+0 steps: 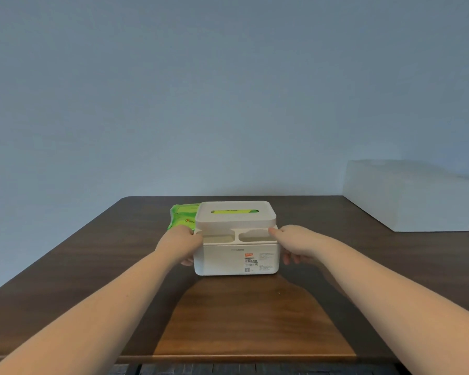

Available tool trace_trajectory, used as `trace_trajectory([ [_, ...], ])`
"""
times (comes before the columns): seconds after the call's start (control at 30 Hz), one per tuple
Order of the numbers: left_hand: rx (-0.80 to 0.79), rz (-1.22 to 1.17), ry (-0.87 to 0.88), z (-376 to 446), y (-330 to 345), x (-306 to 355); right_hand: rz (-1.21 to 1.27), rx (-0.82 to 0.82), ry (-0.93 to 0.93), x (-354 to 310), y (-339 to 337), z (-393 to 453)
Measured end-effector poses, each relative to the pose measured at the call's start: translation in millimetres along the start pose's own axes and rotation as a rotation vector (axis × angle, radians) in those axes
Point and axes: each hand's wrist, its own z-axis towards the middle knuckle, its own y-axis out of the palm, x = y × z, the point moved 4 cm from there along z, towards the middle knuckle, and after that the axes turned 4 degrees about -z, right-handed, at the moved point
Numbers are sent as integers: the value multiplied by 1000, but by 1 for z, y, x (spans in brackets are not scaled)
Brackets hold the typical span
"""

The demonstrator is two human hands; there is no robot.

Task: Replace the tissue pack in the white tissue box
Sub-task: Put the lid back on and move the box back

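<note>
Both hands clasp the white box's (236,258) ends at mid-bench (241,320): left hand (183,240), right hand (293,243), probably steadying it so the lid (234,216) can lift. A green pack (183,216) lies just behind-left; another shows through the slot.

Lying across the scene, a dark brown wooden surface (238,320), catching a brighter patch of light along its near middle. Sitting at the far right of it, a plain white rectangular block (409,196), angled toward the corner. Rising behind everything, a bare grey-blue wall (228,90). Showing below the near edge, a dark strip, too dim to identify.
</note>
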Motion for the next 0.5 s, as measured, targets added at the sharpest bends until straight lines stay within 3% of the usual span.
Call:
trace_trajectory([
  [0.27, 27, -100, -95, 4, 8, -4, 32, -99, 7, 3, -3, 0],
  [0.4, 31, -41, -78, 3, 7, 0, 125, -181, 26, 4, 2, 1],
  [0.5, 52, 33, -54, 3, 4, 3, 196, -106, 14, -1, 0, 0],
])
